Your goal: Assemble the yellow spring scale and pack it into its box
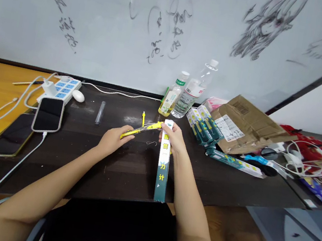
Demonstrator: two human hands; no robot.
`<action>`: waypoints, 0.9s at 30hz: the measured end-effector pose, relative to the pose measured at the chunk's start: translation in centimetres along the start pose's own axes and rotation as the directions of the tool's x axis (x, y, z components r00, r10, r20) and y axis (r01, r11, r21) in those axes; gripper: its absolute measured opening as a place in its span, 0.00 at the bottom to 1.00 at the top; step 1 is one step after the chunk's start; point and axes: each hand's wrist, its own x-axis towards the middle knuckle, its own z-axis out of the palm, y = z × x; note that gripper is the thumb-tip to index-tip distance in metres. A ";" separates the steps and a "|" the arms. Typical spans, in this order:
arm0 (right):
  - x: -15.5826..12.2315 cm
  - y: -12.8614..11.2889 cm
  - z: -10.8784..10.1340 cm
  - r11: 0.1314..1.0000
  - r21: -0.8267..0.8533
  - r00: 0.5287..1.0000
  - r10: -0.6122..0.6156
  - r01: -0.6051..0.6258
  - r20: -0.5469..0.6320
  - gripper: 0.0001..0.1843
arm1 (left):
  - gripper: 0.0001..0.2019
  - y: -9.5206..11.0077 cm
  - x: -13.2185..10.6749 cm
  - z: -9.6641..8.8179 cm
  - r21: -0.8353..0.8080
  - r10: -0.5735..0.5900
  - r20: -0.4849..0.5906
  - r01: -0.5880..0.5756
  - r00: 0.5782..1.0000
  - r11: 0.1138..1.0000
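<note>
My left hand [112, 140] grips one end of a slim yellow tube-shaped tool [142, 129] above the dark table [87, 153]. My right hand [173, 138] holds the top of a long white-and-green box [164, 162] with yellow characters, and the tool's other end meets the box's open top. The box's lower end points toward me, past the table's front edge. A small yellow piece [143, 118] and a thin wire hook [151, 143] lie on the table just behind and between my hands.
Several matching green boxes [206, 127] lie right of my hands, beside a torn cardboard parcel [248, 125]. Two plastic bottles [183, 95] stand at the back. A clear tube [100, 112], power strip [61, 89], charging phone [48, 114] and cables lie left. Clutter fills the far right.
</note>
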 end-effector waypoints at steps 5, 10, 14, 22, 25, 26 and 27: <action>-0.1 -0.2 0.2 0.998 0.058 1.000 0.003 -0.005 0.028 0.22 | 0.13 0.0 -0.1 0.6 -0.186 -0.015 0.005 0.016 1.000 0.982; -0.1 -0.3 0.1 0.992 0.097 0.997 -0.079 0.078 0.012 0.22 | 0.17 -0.6 0.5 0.7 -0.464 0.002 0.121 0.055 0.993 0.884; -0.3 -0.4 0.2 0.992 0.106 0.990 -0.079 0.067 0.114 0.24 | 0.17 -0.9 1.0 -0.9 -0.543 -0.050 0.072 0.081 0.996 0.836; -1.7 -0.8 1.5 0.989 0.136 0.936 -0.104 0.061 0.335 0.28 | 0.14 -0.9 1.1 -3.9 -0.685 -0.179 0.019 0.143 0.984 0.715; -1.9 -0.4 1.8 0.987 0.148 0.914 -0.117 0.064 0.389 0.26 | 0.11 -0.7 0.9 -4.6 -0.633 -0.111 0.022 0.099 0.994 0.768; -2.0 -0.2 1.8 0.987 0.147 0.908 -0.121 0.066 0.401 0.26 | 0.10 -0.6 0.9 -4.8 -0.613 -0.086 0.017 0.078 0.996 0.786; -2.0 -0.1 1.9 0.987 0.144 0.903 -0.120 0.066 0.413 0.26 | 0.10 -0.7 0.8 -5.2 -0.592 -0.064 0.010 0.057 0.998 0.804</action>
